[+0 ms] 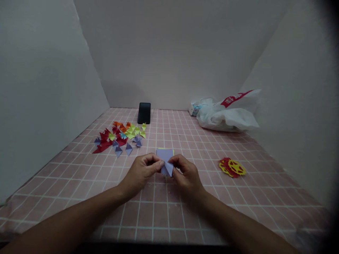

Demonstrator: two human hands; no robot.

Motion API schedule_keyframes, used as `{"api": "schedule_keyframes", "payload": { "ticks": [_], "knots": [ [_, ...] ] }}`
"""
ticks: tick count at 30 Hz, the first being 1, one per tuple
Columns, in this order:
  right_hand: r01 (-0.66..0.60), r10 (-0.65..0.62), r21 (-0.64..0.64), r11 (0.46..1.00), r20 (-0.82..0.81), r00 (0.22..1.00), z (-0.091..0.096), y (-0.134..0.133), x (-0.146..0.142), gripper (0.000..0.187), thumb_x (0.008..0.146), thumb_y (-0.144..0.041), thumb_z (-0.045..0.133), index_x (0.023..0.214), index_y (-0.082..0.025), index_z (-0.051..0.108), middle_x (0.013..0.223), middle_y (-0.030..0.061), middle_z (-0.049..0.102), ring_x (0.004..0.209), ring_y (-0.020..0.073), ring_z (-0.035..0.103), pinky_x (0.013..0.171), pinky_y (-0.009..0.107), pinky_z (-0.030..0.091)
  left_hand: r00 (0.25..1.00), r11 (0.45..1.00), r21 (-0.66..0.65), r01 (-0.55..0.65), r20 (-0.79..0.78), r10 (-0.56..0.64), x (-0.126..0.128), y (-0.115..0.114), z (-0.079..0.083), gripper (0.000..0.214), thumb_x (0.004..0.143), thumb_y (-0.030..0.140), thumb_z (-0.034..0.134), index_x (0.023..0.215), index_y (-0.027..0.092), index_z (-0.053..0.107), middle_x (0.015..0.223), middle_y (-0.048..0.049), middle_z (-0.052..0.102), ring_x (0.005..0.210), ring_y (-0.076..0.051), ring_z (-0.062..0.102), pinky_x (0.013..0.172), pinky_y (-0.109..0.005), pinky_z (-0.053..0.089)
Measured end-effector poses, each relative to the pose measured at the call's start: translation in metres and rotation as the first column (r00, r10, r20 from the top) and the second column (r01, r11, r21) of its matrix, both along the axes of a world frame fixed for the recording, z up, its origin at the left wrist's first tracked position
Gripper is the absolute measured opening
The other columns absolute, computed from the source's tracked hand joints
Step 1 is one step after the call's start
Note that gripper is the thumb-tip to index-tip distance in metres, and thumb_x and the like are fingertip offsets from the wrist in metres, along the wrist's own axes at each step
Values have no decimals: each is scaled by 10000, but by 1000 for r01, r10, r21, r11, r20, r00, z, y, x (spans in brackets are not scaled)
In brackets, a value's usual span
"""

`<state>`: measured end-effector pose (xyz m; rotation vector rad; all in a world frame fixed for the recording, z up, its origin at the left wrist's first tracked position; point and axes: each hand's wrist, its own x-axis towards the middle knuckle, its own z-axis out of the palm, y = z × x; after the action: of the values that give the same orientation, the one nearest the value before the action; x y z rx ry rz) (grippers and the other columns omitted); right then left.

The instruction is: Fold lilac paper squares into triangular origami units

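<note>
Both my hands meet at the middle of the table around a small folded piece of lilac paper [167, 169]. My left hand [143, 171] pinches its left side between thumb and forefinger. On the other side, the thumb and fingers of my right hand [188, 174] grip its right edge. The piece has a pointed, triangular fold facing me. Just behind it lies a stack of square paper sheets [164, 154], lilac on top with a yellow edge showing; my fingers hide its front part.
Several folded paper pieces [122, 135] in red, orange, yellow, blue and lilac lie at the left. A black phone [144, 113] leans near the back wall. A white plastic bag [227, 118] and a tissue pack [194, 108] sit back right. Red and yellow cut-outs [232, 167] lie at right.
</note>
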<state>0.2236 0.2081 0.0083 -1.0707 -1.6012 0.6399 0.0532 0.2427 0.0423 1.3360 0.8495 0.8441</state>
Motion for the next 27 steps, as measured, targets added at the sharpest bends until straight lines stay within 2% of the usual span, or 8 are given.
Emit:
{"api": "schedule_keyframes", "payload": {
  "ticks": [10, 13, 17, 22, 25, 27],
  "knots": [
    [-46, 32, -123, 991, -112, 993, 4, -1, 1, 56, 842, -190, 592, 789, -200, 575, 705, -12, 569, 618, 127, 521, 551, 247, 412, 998, 995, 98, 1, -62, 5, -1, 1, 0, 161, 803, 312, 649, 735, 166, 665, 702, -1, 603, 686, -140, 527, 695, -272, 430],
    [-101, 72, -179, 979, -160, 984, 6, -1, 1, 59, 848, -226, 594, 798, -199, 580, 692, -10, 574, 605, 129, 526, 550, 253, 420, 998, 995, 98, -5, -60, 11, -1, 0, 2, 158, 788, 310, 647, 713, 171, 657, 702, -1, 603, 688, -145, 530, 697, -278, 434],
    [-219, 133, -280, 935, -295, 946, 7, -1, 1, 69, 838, -260, 603, 847, -192, 602, 682, -13, 583, 595, 131, 551, 568, 262, 441, 998, 992, 119, -48, -42, 53, -1, 1, 4, 169, 778, 303, 656, 677, 170, 633, 675, 15, 578, 664, -133, 511, 682, -268, 423],
    [-293, 115, -323, 900, -472, 874, 6, 1, 2, 151, 876, -317, 557, 866, -180, 621, 691, 2, 607, 601, 135, 570, 573, 264, 453, 993, 985, 148, -86, -69, 97, -2, 4, 2, 175, 782, 298, 645, 672, 165, 619, 675, 15, 554, 653, -126, 488, 647, -258, 390],
    [-285, 132, -313, 906, -432, 892, 7, 2, 2, 247, 903, -414, 558, 860, -180, 624, 687, 1, 592, 618, 135, 560, 591, 264, 448, 988, 981, 181, -76, -118, 98, -1, 5, 1, 186, 782, 310, 639, 670, 165, 604, 670, 11, 555, 647, -129, 493, 639, -259, 392],
    [-278, 150, -320, 906, -372, 916, 8, 2, 2, 245, 863, -427, 622, 832, -184, 620, 692, -4, 577, 631, 132, 544, 595, 259, 444, 982, 974, 220, -62, -159, 98, 0, 4, 1, 193, 776, 315, 640, 661, 167, 596, 665, 9, 556, 644, -131, 493, 635, -259, 396]
  ]
}}
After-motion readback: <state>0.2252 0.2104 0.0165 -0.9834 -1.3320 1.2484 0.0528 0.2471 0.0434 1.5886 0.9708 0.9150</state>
